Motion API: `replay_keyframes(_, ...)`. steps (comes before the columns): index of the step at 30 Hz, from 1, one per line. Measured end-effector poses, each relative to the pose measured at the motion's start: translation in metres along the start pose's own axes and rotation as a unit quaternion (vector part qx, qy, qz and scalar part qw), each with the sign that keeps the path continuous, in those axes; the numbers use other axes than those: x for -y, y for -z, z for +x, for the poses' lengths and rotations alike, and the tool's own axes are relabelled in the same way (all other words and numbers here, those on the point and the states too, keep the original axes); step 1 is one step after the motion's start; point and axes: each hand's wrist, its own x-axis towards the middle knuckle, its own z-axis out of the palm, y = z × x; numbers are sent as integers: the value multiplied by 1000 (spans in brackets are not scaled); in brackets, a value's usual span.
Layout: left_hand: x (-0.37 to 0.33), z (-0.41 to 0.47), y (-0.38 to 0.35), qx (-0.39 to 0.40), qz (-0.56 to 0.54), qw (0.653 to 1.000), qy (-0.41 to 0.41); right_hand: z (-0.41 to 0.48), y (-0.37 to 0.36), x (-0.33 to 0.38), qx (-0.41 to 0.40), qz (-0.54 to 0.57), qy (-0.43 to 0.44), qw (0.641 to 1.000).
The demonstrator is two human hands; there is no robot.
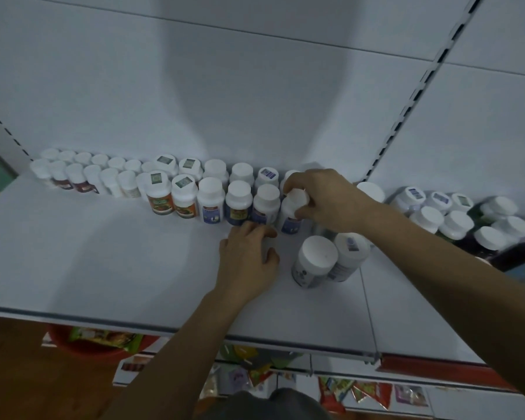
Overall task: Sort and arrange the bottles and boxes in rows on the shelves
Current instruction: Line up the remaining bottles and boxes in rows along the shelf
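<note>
White-capped plastic bottles (209,195) stand upright, caps up, in two rows along the back of the white metal shelf (103,253), running from the left of the frame to its centre. At the rows' right end we see the right hand (325,201) pinching the cap of a white blue-labelled bottle (290,221) between thumb and fingers. Its long axis is near vertical, with the cap leaning slightly right. The left hand (249,259) lies flat on the shelf at centre, fingers relaxed, tips by the front row's feet. Two larger pale bottles (315,262) stand loose just right of it.
</note>
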Motion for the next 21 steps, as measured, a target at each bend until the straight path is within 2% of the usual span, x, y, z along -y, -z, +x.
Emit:
replay_keyframes(5, -1, -1, 0, 4, -4, 1000, -10, -5, -5, 0, -20, 15, 0, 1000)
replay_keyframes(8, -6, -3, 6, 2, -110, 993, -49, -14, 3, -4, -38, 37, 8, 999)
replay_keyframes(11, -23, -6, 23, 45, -187, 975, -111, -29, 16, -16, -60, 15, 12, 998)
replay_keyframes(17, -45, 3, 22, 127, -163, 955, -214, -42, 15, -30, 60, -66, -121, 989)
replay_keyframes(21, -45, 7, 18, 114, -161, 957, -214, -42, 10, -31, 30, -38, -116, 992)
